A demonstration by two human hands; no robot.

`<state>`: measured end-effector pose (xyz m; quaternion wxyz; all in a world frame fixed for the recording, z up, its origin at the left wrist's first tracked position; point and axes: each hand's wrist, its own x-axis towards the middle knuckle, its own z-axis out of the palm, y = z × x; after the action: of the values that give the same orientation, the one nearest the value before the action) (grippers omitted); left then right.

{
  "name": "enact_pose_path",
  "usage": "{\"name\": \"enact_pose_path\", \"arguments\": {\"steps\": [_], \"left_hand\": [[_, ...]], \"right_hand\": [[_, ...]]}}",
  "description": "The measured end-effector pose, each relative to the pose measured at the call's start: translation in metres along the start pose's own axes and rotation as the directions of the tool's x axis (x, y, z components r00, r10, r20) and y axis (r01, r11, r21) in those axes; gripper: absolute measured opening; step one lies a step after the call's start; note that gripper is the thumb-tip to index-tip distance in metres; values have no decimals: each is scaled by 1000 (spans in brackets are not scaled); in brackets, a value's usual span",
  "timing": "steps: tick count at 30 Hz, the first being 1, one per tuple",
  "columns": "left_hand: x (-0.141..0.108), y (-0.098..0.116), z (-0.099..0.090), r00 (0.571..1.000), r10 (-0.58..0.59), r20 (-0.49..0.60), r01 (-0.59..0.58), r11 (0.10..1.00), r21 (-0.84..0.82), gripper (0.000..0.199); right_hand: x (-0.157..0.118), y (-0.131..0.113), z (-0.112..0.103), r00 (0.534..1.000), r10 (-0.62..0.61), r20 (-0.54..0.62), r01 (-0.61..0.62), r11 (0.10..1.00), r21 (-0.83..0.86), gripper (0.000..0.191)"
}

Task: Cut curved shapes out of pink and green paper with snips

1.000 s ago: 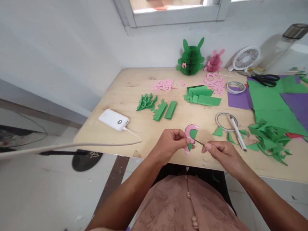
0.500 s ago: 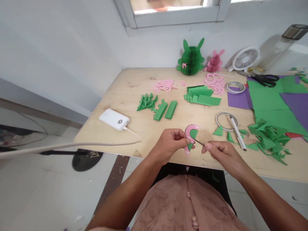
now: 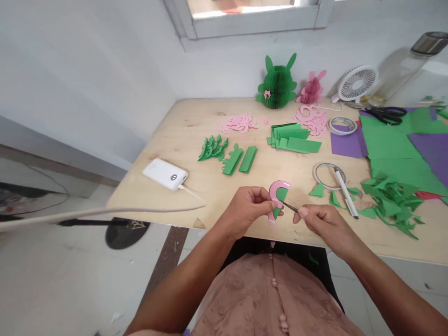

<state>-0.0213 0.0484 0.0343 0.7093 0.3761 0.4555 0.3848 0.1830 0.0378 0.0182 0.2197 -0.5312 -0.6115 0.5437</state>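
Note:
My left hand [image 3: 252, 207] is closed, pinching a pink curved paper cutout [image 3: 274, 191] laid against green paper [image 3: 283, 193]. The cutout is C-shaped and has a shiny strip near its upper end. My right hand [image 3: 320, 221] is closed around a slim dark pointed tool [image 3: 290, 206]; whether it is a pen or tweezers I cannot tell. The tool's tip meets the inner edge of the pink cutout, beside the green paper. Both hands are just above the table's front edge.
Folded green strips [image 3: 294, 140], pink cutouts [image 3: 238, 123] and green cutouts [image 3: 213, 147] lie farther back. Green scraps [image 3: 392, 203], a white marker [image 3: 346, 191], a tape roll [image 3: 342, 126] and scissors [image 3: 387, 115] are rightward. A power bank [image 3: 165, 174] with its cable is at left.
The view has shifted very slightly. Both hands, the paper and the dark tool keep nearly the same positions.

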Motion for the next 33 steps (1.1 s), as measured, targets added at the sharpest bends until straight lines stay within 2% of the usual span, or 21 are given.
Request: {"name": "enact_pose_path", "arguments": {"steps": [9, 19, 33], "left_hand": [[0, 0, 1, 1000, -4, -14, 4, 1000, -5, 19], [0, -1, 0, 1000, 4, -11, -4, 1000, 9, 20], [-2, 0, 2, 1000, 19, -8, -19, 1000, -7, 24]], "right_hand": [[1, -1, 0, 1000, -6, -20, 5, 998, -55, 49], [0, -4, 0, 995, -86, -58, 77, 986, -145, 47], [-1, -2, 1, 991, -105, -87, 85, 975, -204, 44]]}}
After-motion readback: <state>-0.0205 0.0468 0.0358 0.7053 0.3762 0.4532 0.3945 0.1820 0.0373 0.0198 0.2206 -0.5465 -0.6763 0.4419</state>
